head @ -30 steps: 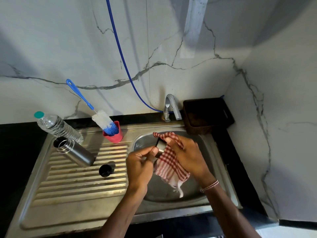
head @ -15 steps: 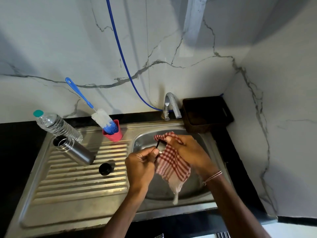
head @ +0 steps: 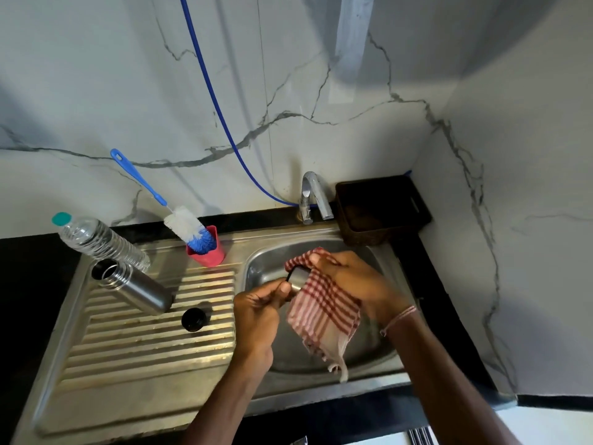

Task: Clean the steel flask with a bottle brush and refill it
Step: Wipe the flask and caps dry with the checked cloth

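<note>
Steel flask (head: 138, 289) is stood open-mouthed on the ribbed drainboard (head: 144, 354), with a small black stopper (head: 193, 319) set just beside its base and a clear plastic water bottle (head: 99, 240) behind it. A small steel cap (head: 297, 278) is pinched by the left hand (head: 256, 313) over the sink basin (head: 266, 268). A red-checked cloth (head: 324, 313) is gripped by the right hand (head: 356, 284) and wrapped against the cap. A bottle brush (head: 186, 224) is stood head-down in a red cup (head: 208, 255) at the back of the drainboard. A tap (head: 313, 195), a blue hose (head: 218, 107) and a dark basket (head: 382, 207) are found behind the basin.
</note>
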A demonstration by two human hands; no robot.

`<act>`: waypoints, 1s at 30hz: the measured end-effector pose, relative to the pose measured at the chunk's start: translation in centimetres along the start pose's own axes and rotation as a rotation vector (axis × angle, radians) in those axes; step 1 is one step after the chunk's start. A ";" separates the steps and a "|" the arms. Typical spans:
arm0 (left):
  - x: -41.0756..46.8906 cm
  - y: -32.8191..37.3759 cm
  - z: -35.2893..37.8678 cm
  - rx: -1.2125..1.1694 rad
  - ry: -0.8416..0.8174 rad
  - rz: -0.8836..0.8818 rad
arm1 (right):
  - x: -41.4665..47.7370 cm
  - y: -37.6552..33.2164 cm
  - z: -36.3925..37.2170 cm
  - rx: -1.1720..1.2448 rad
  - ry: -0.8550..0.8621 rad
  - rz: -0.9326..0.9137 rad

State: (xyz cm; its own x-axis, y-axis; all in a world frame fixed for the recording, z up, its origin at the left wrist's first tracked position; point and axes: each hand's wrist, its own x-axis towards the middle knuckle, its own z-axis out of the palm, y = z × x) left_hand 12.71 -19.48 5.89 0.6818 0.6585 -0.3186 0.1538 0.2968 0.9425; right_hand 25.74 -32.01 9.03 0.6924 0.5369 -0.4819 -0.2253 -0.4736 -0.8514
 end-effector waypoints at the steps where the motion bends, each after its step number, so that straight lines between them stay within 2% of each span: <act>1: 0.3 0.1 -0.1 -0.073 0.022 -0.040 | 0.4 0.4 -0.2 0.248 -0.053 0.107; 3: 1.1 0.5 -0.1 -0.235 0.083 -0.149 | 0.7 1.9 0.9 0.591 -0.036 0.166; 5: 1.9 1.0 -0.1 -0.385 0.138 -0.276 | -0.1 3.3 3.8 0.687 0.074 0.117; 7: 2.3 1.5 0.0 -0.459 0.163 -0.360 | -1.7 3.8 6.7 0.628 0.210 -0.004; 9: 2.5 1.9 0.0 -0.474 0.148 -0.443 | -3.0 3.5 8.2 0.608 0.275 -0.162; 12: 2.2 2.0 0.2 -0.485 0.067 -0.513 | -2.3 2.7 7.4 0.559 0.347 -0.283; 14: 1.9 1.9 0.5 -0.475 0.052 -0.521 | -1.4 2.5 6.5 0.435 0.422 -0.370; 18: 1.8 2.4 1.1 -0.478 0.097 -0.544 | -2.4 4.9 7.5 0.190 0.532 -0.433; 21: 2.0 2.7 1.0 -0.495 0.119 -0.551 | -4.1 5.9 8.1 0.083 0.505 -0.513; 25: 1.2 2.3 1.8 -0.469 0.084 -0.534 | -1.9 4.3 6.2 0.106 0.573 -0.432; 30: 0.6 2.8 3.1 -0.504 0.123 -0.488 | -2.0 6.4 6.8 -0.011 0.615 -0.470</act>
State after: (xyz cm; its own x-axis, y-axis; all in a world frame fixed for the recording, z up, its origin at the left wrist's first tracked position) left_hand 15.74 -20.37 8.61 0.5288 0.4335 -0.7297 0.0514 0.8418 0.5374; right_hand 18.27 -31.36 3.12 0.9705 0.2002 0.1341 0.1911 -0.3008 -0.9343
